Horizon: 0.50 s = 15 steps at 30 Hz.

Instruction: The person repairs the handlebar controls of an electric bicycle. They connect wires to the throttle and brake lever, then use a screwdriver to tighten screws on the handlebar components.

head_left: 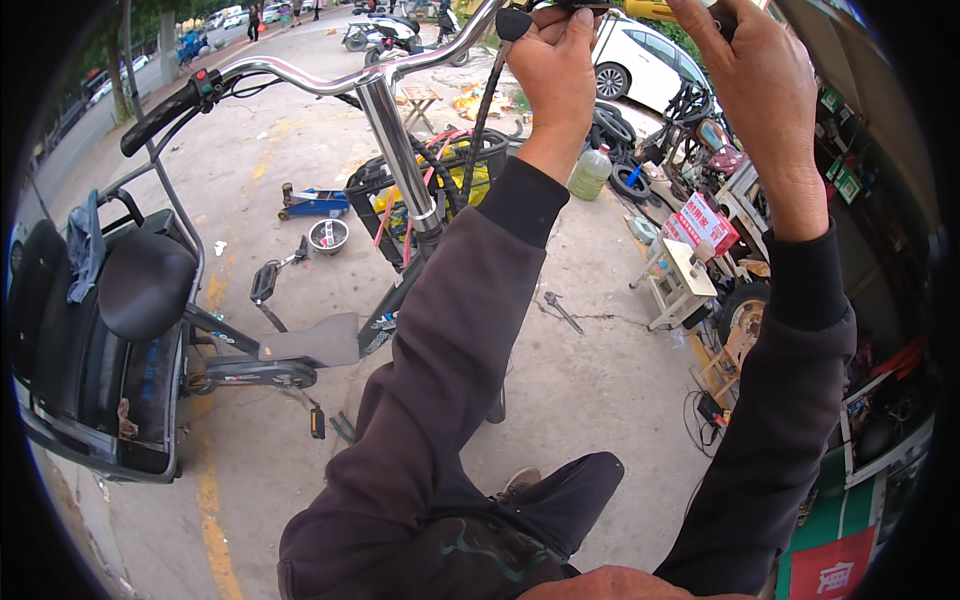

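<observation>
An electric bicycle stands in front of me, its chrome handlebar curving across the top of the view above a chrome stem. My left hand is closed around the right end of the handlebar, beside a black fitting with a cable hanging down. My right hand is raised beside it, gripping a tool with a yellow handle that points at the same end; the tool's tip is hidden. The left black grip is free. A black saddle sits at the left.
A wrench lies on the concrete. A metal bowl and a blue floor jack sit beyond the frame. A front basket holds yellow items. Tyres, a plastic bottle, stools and boxes crowd the right. A white car is parked behind.
</observation>
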{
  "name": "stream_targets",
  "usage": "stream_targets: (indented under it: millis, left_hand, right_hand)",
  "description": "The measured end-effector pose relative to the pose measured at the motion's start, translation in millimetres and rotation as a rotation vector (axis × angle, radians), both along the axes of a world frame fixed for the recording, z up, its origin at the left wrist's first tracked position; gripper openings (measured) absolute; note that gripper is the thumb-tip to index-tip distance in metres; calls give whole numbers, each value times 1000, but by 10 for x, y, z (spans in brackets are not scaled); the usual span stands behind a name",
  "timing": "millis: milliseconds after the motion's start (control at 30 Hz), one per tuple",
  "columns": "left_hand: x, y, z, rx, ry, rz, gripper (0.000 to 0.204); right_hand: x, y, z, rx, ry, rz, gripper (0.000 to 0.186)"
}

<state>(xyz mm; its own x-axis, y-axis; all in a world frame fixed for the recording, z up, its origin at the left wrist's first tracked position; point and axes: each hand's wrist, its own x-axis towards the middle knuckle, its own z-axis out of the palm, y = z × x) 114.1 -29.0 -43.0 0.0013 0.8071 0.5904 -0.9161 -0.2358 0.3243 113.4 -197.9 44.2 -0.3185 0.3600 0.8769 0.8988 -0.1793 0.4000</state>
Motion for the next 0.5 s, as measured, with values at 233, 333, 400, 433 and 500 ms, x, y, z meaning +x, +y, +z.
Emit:
stream_targets:
  millis: [233,333,400,433,500]
  left_hand:
    - [223,259,-33,9,-82,78,12]
    - [216,180,-26,-1,-81,68,12]
    - [164,196,-35,10,-53,71,13]
    - [137,193,-34,19,-66,88,14]
    - [120,151,-17,33,-99,106,15]
  right_hand:
    - [5,-40,126,-213,240,120,27]
    - [-41,-64,101,-112,181,-96,41]
    - [87,3,95,-255,309,196,46]
    - [318,3,177,-420,414,355,52]
    - [308,-6,188,-374,469,129,36]
